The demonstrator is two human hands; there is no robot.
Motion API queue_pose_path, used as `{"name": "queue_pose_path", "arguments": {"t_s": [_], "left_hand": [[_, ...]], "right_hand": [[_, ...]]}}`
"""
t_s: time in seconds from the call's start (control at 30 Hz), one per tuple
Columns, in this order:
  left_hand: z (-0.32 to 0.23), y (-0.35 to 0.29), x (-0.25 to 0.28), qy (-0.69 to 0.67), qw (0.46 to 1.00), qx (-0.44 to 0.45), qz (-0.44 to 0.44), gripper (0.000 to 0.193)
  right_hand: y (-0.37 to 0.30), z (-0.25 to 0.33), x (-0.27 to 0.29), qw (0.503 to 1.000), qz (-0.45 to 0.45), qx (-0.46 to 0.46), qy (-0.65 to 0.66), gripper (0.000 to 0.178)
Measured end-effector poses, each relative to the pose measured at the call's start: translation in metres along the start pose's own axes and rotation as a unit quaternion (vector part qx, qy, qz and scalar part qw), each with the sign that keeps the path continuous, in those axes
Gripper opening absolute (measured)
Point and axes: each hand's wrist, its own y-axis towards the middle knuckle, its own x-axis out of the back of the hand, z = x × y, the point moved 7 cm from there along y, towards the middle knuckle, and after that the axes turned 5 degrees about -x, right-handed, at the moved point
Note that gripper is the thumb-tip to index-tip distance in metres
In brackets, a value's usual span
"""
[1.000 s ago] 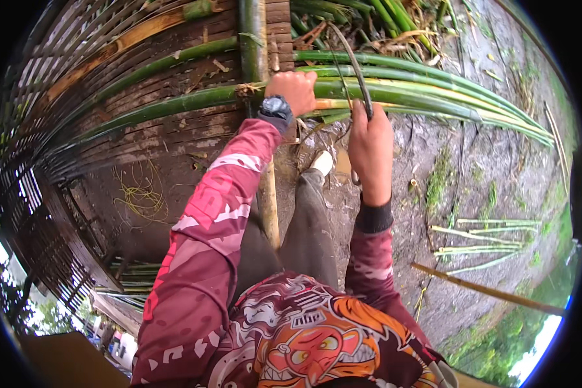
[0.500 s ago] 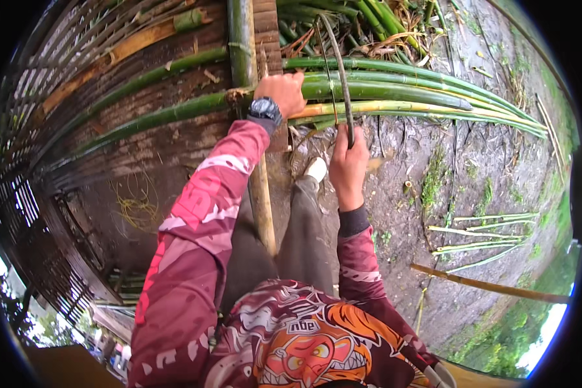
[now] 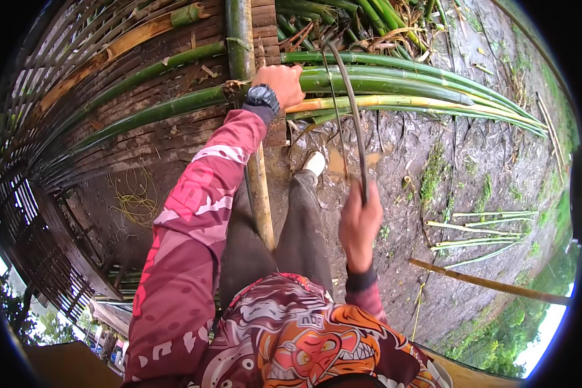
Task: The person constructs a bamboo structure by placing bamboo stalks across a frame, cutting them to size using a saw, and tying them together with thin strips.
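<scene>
My left hand point(image 3: 280, 84), with a dark watch on its wrist, is closed over a thick green bamboo pole point(image 3: 388, 85) that lies crosswise ahead of me. Wrapped round the near end of a bow saw point(image 3: 354, 110) is my right hand point(image 3: 361, 223). The saw has a dark curved frame and a thin straight blade, which crosses the pole just right of my left hand. Whether the blade has cut into the pole I cannot tell. Beside this pole, to the right, run thinner green stalks and a yellowish bamboo pole point(image 3: 362, 101).
An upright bamboo post point(image 3: 240, 45) stands by the brown slatted platform point(image 3: 265, 32). Another pole point(image 3: 258, 194) runs between my legs. Cut bamboo sticks point(image 3: 478, 244) and a long brown strip point(image 3: 485, 282) are at right. Yellow cord point(image 3: 136, 202) lies left; cut stalks point(image 3: 381, 26) are heaped ahead.
My right hand has drawn the bow saw back toward me and slightly right. My left hand stays on the bamboo pole, almost still.
</scene>
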Motion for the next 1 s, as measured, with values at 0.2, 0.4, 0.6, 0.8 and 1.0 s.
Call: {"name": "queue_pose_path", "arguments": {"t_s": [0.2,0.4,0.6,0.8,1.0], "left_hand": [[0.001,0.006,-0.003,-0.001,1.0,0.015,0.017,0.053],[-0.004,-0.001,-0.001,-0.008,0.995,-0.028,-0.097,0.042],[-0.001,0.0,-0.001,-0.023,0.996,-0.011,-0.08,0.041],[0.002,0.001,0.009,-0.034,0.997,-0.014,-0.063,0.031],[-0.002,0.002,0.009,-0.011,0.999,-0.008,-0.05,0.027]], "right_hand": [[0.097,0.012,-0.055,0.992,-0.035,0.107,0.063,0.027],[0.125,0.084,-0.032,0.997,0.013,0.071,-0.034,0.037],[0.095,0.068,-0.031,0.988,-0.019,0.144,-0.056,0.029],[0.003,0.021,0.011,1.0,-0.002,0.024,-0.016,0.019],[0.114,0.026,-0.064,0.988,-0.072,0.136,0.011,0.025]]}}
